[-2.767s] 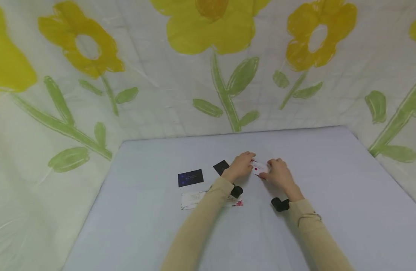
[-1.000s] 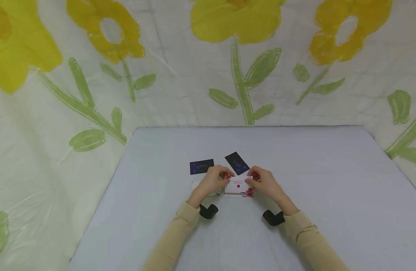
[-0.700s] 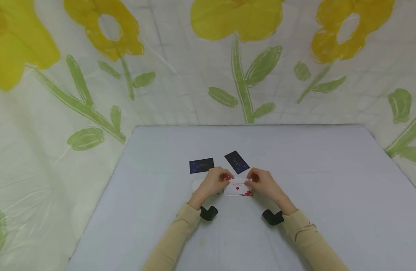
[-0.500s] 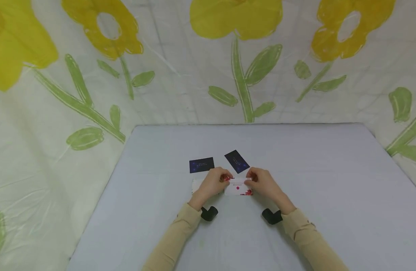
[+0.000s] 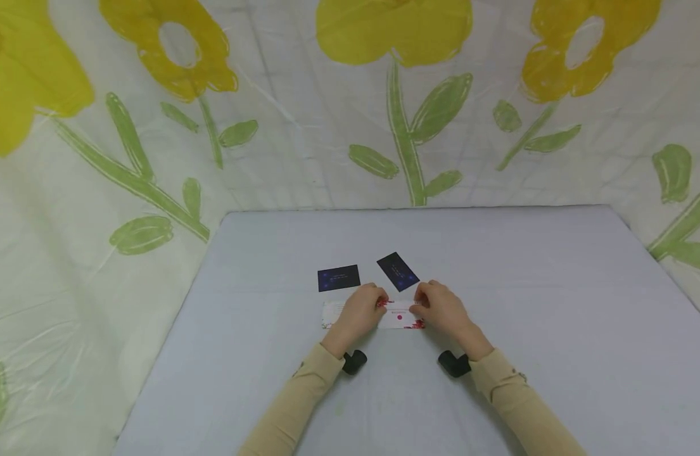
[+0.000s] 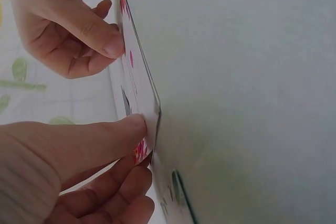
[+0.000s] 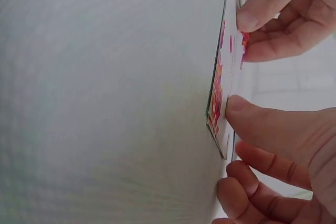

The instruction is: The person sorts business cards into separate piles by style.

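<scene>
Both hands hold one white card with red flower marks point(image 5: 401, 315) low over the pale blue table point(image 5: 498, 285). My left hand point(image 5: 375, 304) pinches its left end, thumb point(image 6: 113, 132) on top and fingers curled beneath. At the right end, my right hand point(image 5: 421, 304) pinches it the same way, thumb point(image 7: 241, 109) on the face. In the wrist views the card point(image 6: 137, 80) point(image 7: 224, 95) lies almost flat, one long edge just off the table. A second white card point(image 5: 331, 313) lies partly under my left hand.
Two dark blue cards lie just beyond the hands, one level point(image 5: 338, 278) and one turned at an angle point(image 5: 398, 271). A sheet printed with yellow flowers point(image 5: 384, 95) walls the table at the back and on both sides.
The hands brought the white flowered card nearer and to the left, beside the other white card. Over the last second they lowered it from tilted up to nearly flat.
</scene>
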`<state>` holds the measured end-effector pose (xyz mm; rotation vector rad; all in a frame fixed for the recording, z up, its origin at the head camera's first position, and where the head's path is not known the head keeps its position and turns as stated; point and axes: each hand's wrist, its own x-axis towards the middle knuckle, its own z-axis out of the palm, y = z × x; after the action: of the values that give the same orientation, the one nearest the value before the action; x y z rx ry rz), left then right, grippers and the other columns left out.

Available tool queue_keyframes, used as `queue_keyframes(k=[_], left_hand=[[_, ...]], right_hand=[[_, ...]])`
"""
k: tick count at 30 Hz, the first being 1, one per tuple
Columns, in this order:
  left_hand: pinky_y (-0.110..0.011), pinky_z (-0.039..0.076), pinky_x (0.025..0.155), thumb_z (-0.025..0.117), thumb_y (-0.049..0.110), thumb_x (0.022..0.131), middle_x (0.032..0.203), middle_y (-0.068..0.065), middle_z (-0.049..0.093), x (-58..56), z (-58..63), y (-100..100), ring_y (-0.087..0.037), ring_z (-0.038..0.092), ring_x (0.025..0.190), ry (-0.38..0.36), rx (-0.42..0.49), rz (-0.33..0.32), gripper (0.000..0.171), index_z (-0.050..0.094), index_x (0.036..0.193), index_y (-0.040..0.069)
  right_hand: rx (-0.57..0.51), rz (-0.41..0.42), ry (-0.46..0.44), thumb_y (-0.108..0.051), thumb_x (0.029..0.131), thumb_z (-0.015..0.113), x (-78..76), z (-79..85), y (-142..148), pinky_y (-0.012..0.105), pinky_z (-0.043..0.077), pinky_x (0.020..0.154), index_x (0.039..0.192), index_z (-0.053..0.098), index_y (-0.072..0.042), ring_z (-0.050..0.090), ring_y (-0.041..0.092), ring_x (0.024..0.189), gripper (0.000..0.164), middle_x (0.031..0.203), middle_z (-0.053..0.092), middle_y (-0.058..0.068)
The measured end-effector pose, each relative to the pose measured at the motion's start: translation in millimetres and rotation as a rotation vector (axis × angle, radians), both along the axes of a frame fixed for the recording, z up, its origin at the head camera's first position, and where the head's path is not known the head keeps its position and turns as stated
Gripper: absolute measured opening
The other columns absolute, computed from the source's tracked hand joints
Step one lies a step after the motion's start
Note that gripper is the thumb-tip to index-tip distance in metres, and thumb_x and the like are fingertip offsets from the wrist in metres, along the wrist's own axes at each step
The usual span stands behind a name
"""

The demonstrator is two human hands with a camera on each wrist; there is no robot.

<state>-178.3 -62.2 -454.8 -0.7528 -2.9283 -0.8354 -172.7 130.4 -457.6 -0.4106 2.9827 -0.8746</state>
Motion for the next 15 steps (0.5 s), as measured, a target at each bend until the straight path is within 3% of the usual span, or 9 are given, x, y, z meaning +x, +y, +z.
queue_keyframes(k=[8, 15], left_hand=[[-0.027, 0.046, 0.068, 0.068, 0.004, 0.08, 0.084, -0.006, 0.058, -0.4, 1.2, 0.5, -0.016, 0.053, 0.074, -0.003, -0.004, 0.003, 0.014, 0.068, 0.094, 0.002], [-0.029, 0.046, 0.069, 0.066, 0.006, 0.082, 0.084, -0.005, 0.056, -0.4, -1.4, -1.1, -0.018, 0.053, 0.077, 0.045, -0.021, -0.007, 0.011, 0.066, 0.093, 0.003]], right_hand=[[0.026, 0.003, 0.008, -0.013, 0.077, 0.073, -0.8, 0.3, -1.3, 0.031, 0.041, 0.058, 0.077, 0.059, -0.007, 0.047, 0.016, 0.065, 0.016, 0.074, 0.05, 0.003], [0.027, 0.008, 0.021, -0.012, 0.08, 0.069, 0.7, 0.4, -0.9, 0.03, 0.04, 0.057, 0.079, 0.06, -0.006, 0.046, 0.016, 0.065, 0.011, 0.074, 0.05, 0.003]])
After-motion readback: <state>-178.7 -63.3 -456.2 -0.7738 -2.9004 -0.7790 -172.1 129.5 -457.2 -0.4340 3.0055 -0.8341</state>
